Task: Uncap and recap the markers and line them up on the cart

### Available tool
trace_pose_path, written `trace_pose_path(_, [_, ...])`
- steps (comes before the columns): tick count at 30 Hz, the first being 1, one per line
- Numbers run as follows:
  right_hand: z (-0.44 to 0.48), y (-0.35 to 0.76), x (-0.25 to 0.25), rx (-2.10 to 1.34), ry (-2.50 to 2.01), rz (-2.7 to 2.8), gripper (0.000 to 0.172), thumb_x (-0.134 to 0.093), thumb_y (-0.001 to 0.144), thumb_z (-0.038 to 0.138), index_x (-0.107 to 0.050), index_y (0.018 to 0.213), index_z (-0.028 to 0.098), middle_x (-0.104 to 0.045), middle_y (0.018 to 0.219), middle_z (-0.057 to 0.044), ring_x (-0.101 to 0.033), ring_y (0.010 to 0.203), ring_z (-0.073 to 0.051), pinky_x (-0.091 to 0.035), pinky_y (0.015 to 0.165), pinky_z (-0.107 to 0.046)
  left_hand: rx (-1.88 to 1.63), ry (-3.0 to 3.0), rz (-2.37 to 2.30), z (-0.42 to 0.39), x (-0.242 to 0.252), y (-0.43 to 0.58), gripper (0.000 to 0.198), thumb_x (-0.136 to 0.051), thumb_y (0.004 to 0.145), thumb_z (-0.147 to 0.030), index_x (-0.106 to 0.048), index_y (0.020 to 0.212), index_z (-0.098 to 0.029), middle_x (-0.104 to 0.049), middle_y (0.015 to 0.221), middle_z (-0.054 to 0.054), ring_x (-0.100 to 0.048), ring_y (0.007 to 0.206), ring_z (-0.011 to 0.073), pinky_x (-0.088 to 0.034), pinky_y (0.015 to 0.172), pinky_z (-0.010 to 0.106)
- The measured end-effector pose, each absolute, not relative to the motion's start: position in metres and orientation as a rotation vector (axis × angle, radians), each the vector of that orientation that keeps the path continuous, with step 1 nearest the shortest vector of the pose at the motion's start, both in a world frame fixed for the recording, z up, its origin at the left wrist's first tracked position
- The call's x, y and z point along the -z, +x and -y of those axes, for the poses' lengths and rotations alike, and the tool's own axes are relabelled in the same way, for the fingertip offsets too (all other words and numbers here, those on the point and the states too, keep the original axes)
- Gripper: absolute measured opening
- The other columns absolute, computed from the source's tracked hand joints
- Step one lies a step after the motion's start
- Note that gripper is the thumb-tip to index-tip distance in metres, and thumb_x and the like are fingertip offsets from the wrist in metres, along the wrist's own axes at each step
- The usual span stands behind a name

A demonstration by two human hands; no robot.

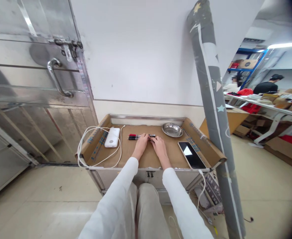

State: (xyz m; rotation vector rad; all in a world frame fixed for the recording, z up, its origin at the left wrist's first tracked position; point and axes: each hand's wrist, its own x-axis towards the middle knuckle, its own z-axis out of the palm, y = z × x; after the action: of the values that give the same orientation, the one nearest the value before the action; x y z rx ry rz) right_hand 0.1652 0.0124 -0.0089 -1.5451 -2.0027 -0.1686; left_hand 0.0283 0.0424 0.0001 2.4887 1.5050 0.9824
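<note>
Several pens (133, 136), with red and black parts showing, lie side by side on the brown cardboard (128, 159) that lines the table top. My left hand (142, 142) rests over their middle with its fingers bent down and closed around them. Close beside it, my right hand (158, 144) has its fingertips pinched together at the right part of the pens. The fingertips of both hands nearly meet, and they hide much of the pens. A round metal dish (172, 130) stands beyond my right hand.
A white power bank (112, 137) with a looped white cable (121, 146) lies left. A phone (191, 155) lies at the right front. Folded cardboard edges (203, 142) border the top. A tall grey wrapped roll (214, 99) leans right; a metal door (36, 66) stands left. Two people sit far right.
</note>
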Motion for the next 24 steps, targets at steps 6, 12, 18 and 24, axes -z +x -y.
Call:
trace_pose_path(6, [-0.014, 0.167, 0.012, 0.158, -1.554, 1.938, 0.023, -0.042, 0.093, 0.025, -0.063, 0.099, 0.020, -0.058, 0.094, -0.009, -0.052, 0.089, -0.022, -0.038, 0.079, -0.033, -0.976, 2.478, -1.501, -0.037, -0.001, 0.028, 0.014, -0.043, 0.090, -0.013, -0.056, 0.090, -0.017, -0.058, 0.094, 0.006, -0.057, 0.091, 0.0177, -0.047, 0.082, 0.031])
trace_pose_path(12, [-0.013, 0.168, 0.012, 0.164, -1.528, 1.943, 0.024, -0.040, 0.093, 0.023, -0.064, 0.094, 0.021, -0.058, 0.092, -0.008, -0.051, 0.088, -0.021, -0.039, 0.080, -0.032, -0.973, 2.422, -1.515, -0.041, 0.003, 0.028, 0.014, -0.043, 0.091, -0.014, -0.057, 0.091, -0.016, -0.057, 0.096, 0.007, -0.059, 0.089, 0.0171, -0.048, 0.080, 0.030])
trace_pose_path(18, [-0.016, 0.168, 0.011, 0.144, -1.517, 1.944, 0.023, -0.043, 0.091, 0.023, -0.066, 0.094, 0.022, -0.057, 0.089, -0.008, -0.052, 0.088, -0.021, -0.041, 0.079, -0.032, -1.046, 2.410, -1.440, -0.037, 0.004, 0.027, 0.016, -0.041, 0.091, -0.014, -0.057, 0.092, -0.016, -0.055, 0.096, 0.007, -0.058, 0.089, 0.0168, -0.048, 0.085, 0.033])
trace_pose_path(24, [-0.025, 0.168, 0.017, -0.036, -1.415, 1.920, 0.024, -0.043, 0.090, 0.020, -0.066, 0.096, 0.021, -0.059, 0.095, -0.006, -0.055, 0.090, -0.018, -0.044, 0.082, -0.030, -1.073, 2.432, -1.380, -0.027, 0.004, 0.025, 0.014, -0.045, 0.087, -0.010, -0.055, 0.093, -0.017, -0.055, 0.099, 0.007, -0.055, 0.099, 0.0189, -0.046, 0.091, 0.038])
